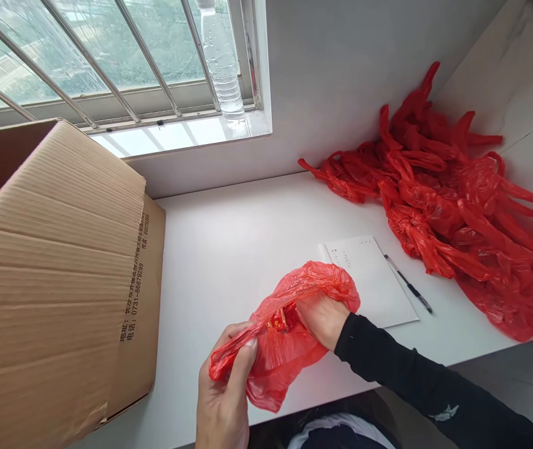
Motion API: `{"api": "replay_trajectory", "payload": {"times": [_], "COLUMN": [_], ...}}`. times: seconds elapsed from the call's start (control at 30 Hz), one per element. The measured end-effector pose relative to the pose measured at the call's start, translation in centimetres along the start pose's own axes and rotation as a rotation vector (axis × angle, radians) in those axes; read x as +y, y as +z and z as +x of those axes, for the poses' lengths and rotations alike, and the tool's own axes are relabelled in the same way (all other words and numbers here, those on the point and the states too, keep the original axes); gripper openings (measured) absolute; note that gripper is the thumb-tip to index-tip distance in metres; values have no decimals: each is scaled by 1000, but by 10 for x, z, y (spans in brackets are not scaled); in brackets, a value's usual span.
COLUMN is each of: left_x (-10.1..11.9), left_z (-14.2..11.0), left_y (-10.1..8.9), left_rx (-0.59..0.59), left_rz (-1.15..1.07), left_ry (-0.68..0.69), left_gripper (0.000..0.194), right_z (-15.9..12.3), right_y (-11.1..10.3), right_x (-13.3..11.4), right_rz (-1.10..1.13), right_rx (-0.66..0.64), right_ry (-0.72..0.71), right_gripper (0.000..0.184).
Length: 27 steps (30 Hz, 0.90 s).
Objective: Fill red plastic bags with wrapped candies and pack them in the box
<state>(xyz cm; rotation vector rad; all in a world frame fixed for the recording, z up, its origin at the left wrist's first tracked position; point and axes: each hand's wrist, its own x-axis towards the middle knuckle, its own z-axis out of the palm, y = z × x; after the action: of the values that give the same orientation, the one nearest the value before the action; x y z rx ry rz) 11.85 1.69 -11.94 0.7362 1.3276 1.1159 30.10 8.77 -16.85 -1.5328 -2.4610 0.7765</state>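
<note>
A thin red plastic bag (289, 368) is held over the white table near its front edge, its mouth spread apart. My left hand (226, 386) pinches the bag's gathered rim between thumb and fingers. Inside the bag, my right hand (325, 318) reaches in past the wrist from the right; its fingers are hidden by the plastic. Small shiny red items with gold print (279, 320) show in the bag's opening, close to the right fingers. Whether the right hand grips them cannot be made out.
At the left stands a large open cardboard box (60, 280). A heap of red plastic bags (448, 199) covers the table's right side. Behind the held bag lie a paper pad (369, 280) and a pen (409, 284). On the barred window's sill stands a clear water bottle (222, 68).
</note>
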Motion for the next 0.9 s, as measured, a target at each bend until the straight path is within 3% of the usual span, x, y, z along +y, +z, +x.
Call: {"api": "replay_trajectory", "payload": {"times": [0.57, 0.77, 0.9], "left_x": [1, 2, 1], "left_z": [1, -1, -1], "left_y": [1, -1, -2], "left_rx": [11, -2, 15], "left_rz": [3, -15, -8], "left_ry": [-1, -27, -21], "left_gripper": [28, 26, 26], "right_z": [8, 9, 10], "right_y": [-4, 11, 19], "right_x": [-8, -13, -10], "right_rz": [-6, 45, 69], "right_rx": [-54, -43, 6], "right_ry": [47, -6, -30], "right_gripper": [23, 15, 21]}}
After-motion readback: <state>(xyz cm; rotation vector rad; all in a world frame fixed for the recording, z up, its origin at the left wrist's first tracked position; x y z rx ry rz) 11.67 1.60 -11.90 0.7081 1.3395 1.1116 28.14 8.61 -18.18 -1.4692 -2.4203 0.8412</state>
